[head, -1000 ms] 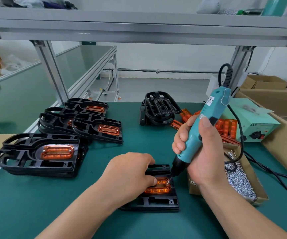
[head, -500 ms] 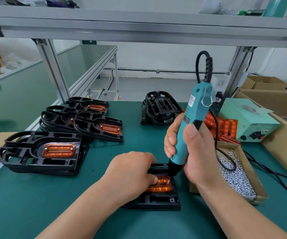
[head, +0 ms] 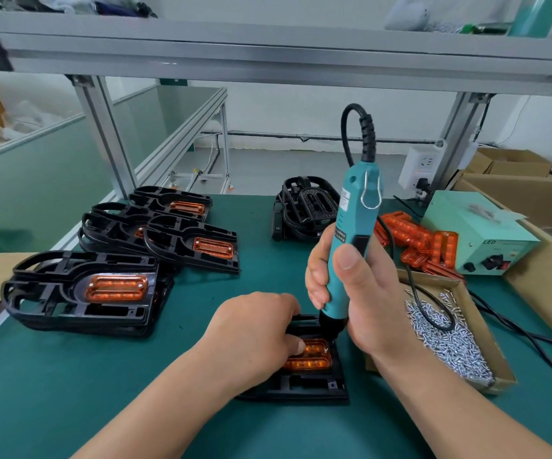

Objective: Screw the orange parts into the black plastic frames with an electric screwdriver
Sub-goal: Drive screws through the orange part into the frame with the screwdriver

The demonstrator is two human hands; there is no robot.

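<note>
Pressing down nearest the camera, the left hand [head: 254,329] lies knuckles-up with its fingers curled, one fingertip [head: 298,346] on the translucent orange oblong part [head: 311,359]. That part sits in the recess of a flat black plastic frame [head: 304,384] lying on the green table mat [head: 102,392]. The right hand [head: 357,293] grasps a teal electric screwdriver [head: 350,240], fingers and thumb wrapped round its barrel. The tool stands nearly upright, its black nose down at the far right corner of the orange part; the bit is hidden.

Just right of the frame is a shallow cardboard tray [head: 483,326] holding small silver screws [head: 456,349], with a loop of the black power cable [head: 433,313] lying on them. To the left rests a stack of black frames with orange parts fitted [head: 82,293]; two screw heads show on the top one. Beyond it, more fitted frames [head: 191,246] overlap one another.

Further back, a pile of bare black frames [head: 304,210] stands behind the screwdriver. Right of it, a heap of loose orange parts [head: 413,240] lies against a pale green power box [head: 480,233]. Open cardboard cartons [head: 513,164] stand at the far right, and an aluminium shelf [head: 268,54] crosses overhead.
</note>
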